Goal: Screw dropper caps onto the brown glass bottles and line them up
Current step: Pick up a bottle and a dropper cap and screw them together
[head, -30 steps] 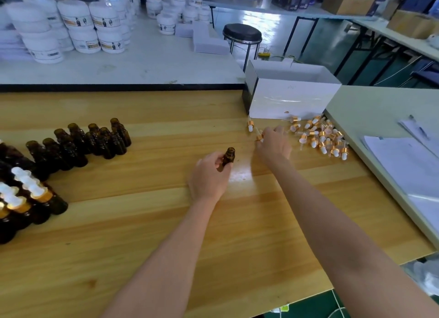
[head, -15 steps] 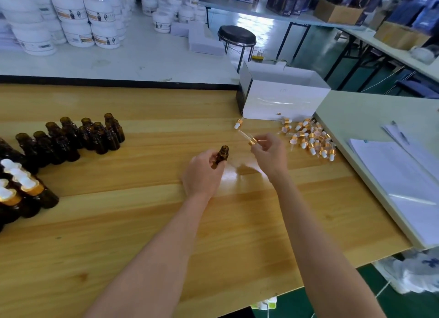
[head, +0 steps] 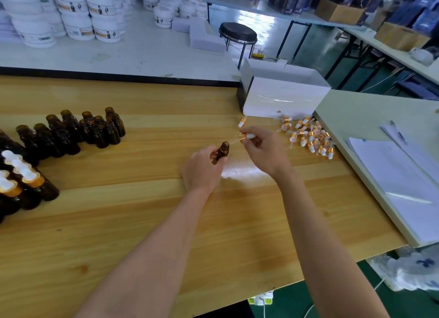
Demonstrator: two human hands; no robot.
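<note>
Brown bottle is held above the wooden table, long axis tilted, open mouth pointing up and away; left hand grips its lower body with curled fingers, neck and mouth protruding above the grip; dropper cap lies near-horizontal, glass tip pointing left at the bottle mouth, white bulb to the right; right hand pinches it at the bulb end; loose caps are heaped right beside a white box; uncapped bottles and capped bottles stand at left.
</note>
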